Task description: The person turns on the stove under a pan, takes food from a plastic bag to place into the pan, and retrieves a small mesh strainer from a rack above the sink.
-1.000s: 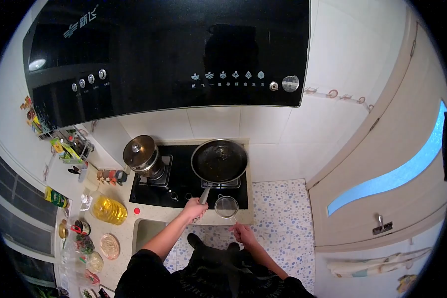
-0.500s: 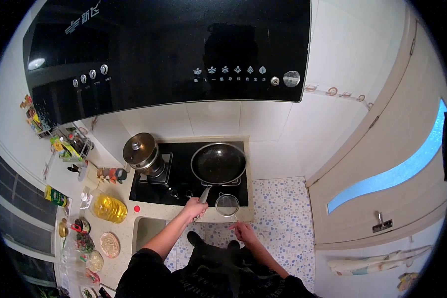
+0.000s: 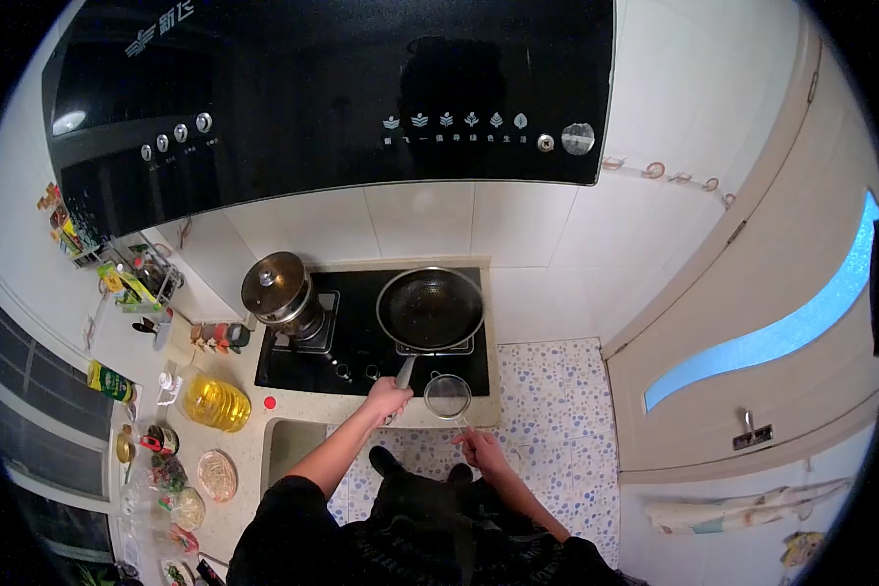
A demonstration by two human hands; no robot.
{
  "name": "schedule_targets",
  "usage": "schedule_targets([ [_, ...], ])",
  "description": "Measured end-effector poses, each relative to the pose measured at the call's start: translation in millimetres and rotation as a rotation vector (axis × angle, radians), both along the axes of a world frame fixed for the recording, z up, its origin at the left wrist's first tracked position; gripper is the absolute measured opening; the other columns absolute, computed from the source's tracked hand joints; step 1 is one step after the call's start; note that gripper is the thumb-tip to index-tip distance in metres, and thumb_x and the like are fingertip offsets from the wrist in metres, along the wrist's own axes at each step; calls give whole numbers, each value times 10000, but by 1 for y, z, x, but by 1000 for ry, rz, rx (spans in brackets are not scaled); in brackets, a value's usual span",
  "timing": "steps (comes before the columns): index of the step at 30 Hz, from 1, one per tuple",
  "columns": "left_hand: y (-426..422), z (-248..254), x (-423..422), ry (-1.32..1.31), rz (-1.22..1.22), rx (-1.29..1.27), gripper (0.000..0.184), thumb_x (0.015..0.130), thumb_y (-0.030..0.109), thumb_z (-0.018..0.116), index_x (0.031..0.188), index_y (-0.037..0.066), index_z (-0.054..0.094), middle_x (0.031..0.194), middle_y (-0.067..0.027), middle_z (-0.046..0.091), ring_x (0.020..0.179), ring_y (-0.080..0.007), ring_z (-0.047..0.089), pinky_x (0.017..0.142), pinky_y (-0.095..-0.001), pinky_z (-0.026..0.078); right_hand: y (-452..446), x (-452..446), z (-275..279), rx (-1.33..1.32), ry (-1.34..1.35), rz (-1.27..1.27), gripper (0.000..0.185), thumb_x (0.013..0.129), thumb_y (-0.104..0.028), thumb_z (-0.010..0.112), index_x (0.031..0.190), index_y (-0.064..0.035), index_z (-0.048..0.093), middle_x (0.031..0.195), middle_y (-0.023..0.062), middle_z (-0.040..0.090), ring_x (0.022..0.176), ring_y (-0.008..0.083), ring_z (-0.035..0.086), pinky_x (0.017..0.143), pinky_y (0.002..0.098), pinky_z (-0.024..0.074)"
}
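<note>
My left hand (image 3: 389, 399) is wrapped around the handle (image 3: 406, 373) of a dark frying pan (image 3: 430, 308). The pan rests on the right burner, with a little dark, shiny residue inside. At the counter's front edge, my right hand (image 3: 481, 448) has its fingers closed on the thin handle of a round mesh strainer (image 3: 447, 397). The strainer's basket lies over the front rim of the stove, just below the pan and to the right of my left hand.
A lidded steel pot (image 3: 281, 293) stands on the left burner. Left along the counter are a large oil bottle (image 3: 215, 402), a plate of pale food (image 3: 217, 476), spice jars (image 3: 220, 337) and a sink (image 3: 293, 454). The black range hood (image 3: 332, 98) overhangs the stove.
The view has tilted slightly, so hood and stove sit higher in the picture. My right hand has shifted a little toward the strainer. My left hand keeps its grip on the pan handle.
</note>
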State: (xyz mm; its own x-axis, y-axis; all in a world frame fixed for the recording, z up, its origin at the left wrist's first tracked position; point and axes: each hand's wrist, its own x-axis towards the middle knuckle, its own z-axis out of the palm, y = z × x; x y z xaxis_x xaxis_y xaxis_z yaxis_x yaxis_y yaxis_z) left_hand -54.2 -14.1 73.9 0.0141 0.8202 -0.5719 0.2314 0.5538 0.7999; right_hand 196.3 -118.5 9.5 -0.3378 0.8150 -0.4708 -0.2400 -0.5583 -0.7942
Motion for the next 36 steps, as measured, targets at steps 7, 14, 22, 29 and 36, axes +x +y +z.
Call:
schedule_targets([
  [7, -5, -29, 1, -84, 24, 45, 111, 810, 111, 642, 772, 25, 583, 615, -34, 559, 462, -133, 518, 429, -293, 397, 0, -4, -3, 10, -52, -3, 447, 1015, -374, 443, 915, 0, 665, 507, -54, 358, 443, 70, 299, 441, 272, 217],
  [14, -7, -48, 8, 4, 18, 60, 129, 873, 139, 646, 870, 31, 576, 612, -28, 548, 433, -114, 480, 393, -277, 368, 3, -4, -2, 11, -46, 53, 440, 1003, -370, 452, 888, -12, 680, 538, -49, 385, 482, 71, 330, 474, 263, 249],
  [22, -13, -47, 16, -36, 36, 36, 158, 866, 152, 626, 850, 2, 579, 641, -40, 567, 484, -139, 528, 436, -294, 416, 5, -2, -11, 18, -31, 18, 487, 1026, -395, 420, 914, 9, 667, 554, -34, 362, 438, 76, 292, 423, 246, 217],
  [29, -9, -60, 14, -210, 134, -89, 185, 867, 192, 650, 876, 24, 572, 664, -47, 544, 499, -142, 524, 432, -281, 416, 5, 2, -1, 35, -45, 1, 489, 1021, -400, 429, 909, 15, 664, 547, -36, 355, 438, 73, 295, 421, 245, 218],
  [36, 5, -47, 10, -530, 196, -420, 243, 856, 270, 663, 835, 54, 554, 663, -37, 521, 477, -131, 452, 417, -270, 368, 9, 6, -17, 67, -5, 18, 478, 1033, -359, 392, 935, 27, 657, 537, -30, 379, 421, 74, 301, 408, 243, 219],
])
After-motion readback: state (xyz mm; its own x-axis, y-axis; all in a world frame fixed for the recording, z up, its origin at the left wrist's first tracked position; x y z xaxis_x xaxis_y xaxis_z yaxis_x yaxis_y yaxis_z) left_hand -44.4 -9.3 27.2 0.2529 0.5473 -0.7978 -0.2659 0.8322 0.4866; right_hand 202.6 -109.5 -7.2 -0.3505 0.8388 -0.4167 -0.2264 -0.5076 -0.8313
